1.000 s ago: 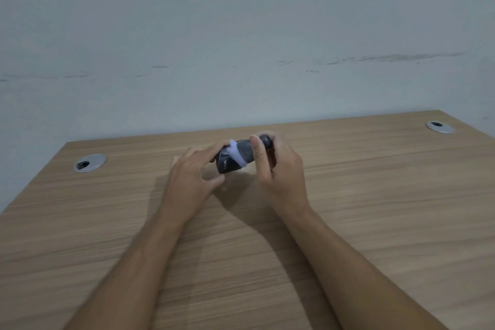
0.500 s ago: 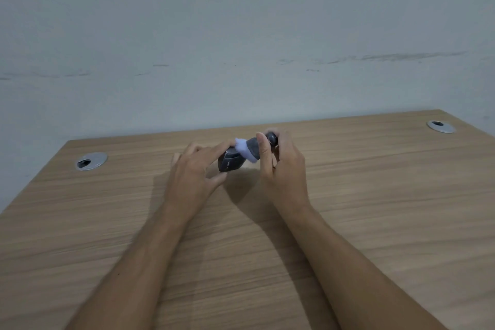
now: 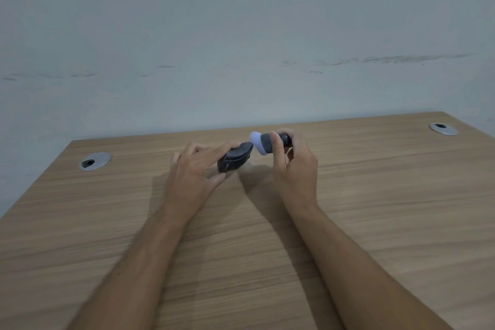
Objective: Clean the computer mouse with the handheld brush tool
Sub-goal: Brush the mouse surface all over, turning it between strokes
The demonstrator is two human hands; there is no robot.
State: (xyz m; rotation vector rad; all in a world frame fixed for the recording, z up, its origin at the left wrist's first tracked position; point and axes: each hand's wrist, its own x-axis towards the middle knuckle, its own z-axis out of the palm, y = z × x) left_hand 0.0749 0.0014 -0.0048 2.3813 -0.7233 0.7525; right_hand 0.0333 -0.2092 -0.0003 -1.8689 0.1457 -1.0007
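The computer mouse (image 3: 235,159) is a small dark grey, nearly black one with a rounded back and a slightly mottled, textured look to its shell; it is tilted up off the table (image 3: 375,195), its front end raised toward the far edge and its rear end lower, nearer the person. On the lower rear part of its shell there is pale lettering, a few characters that seem to begin with "W", but it is too small and blurred to read as a word. The left hand (image 3: 197,169) holds the mouse in a loose pinch: the forefinger lies along its upper side, the thumb presses under its near lower edge, and the other fingers spread out behind it toward the far left. The mouse sits over the middle of the table, nearer the far edge than the near one, and its shadow falls on the wood just beneath. The brush tool (image 3: 269,142) is in the right hand (image 3: 293,166), whose fingers are curled closed around its dark stubby handle, the forefinger laid across the grey collar. Its head is a pale lilac-white rounded pad or tuft that points left toward the raised front end of the mouse and is just beside it; whether they touch cannot be told. Two round metal cable grommets are set into the table, one (image 3: 95,161) near the far left corner and one (image 3: 443,128) near the far right corner.
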